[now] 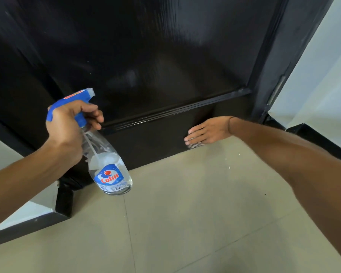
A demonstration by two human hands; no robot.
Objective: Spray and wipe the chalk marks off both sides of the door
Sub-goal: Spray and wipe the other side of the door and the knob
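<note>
Door (146, 56) fills the upper frame, a dark panelled face rising from the tiled floor (185, 213). Its long axis is upright, and its bottom edge slants from about eight o'clock up toward two o'clock across the view. Of the two hands, the right hand (207, 132) is the nearer to the work: it lies flat against the bottom rail at roughly three o'clock from frame centre, fingers straight and pointing toward nine o'clock. It presses a pale cloth (195, 143) onto the wood just above the floor line; only a scrap of that cloth peeks out under the fingers. The left hand (71, 123) sits off the surface at about nine o'clock, wrapped round the blue trigger head of a clear spray bottle (106, 166). The nozzle aims toward one o'clock at the lower part of the panel, and the bottle body hangs down toward five o'clock. No chalk is plainly readable on this face; faint hazy smears in the middle panel could be wet streaks or residue, and I cannot tell which. The next stroke looks to hinge on that low rail running sideways, so the cloth would most naturally travel toward eight o'clock along it, with the bottle already placed to wet the stretch ahead.
</note>
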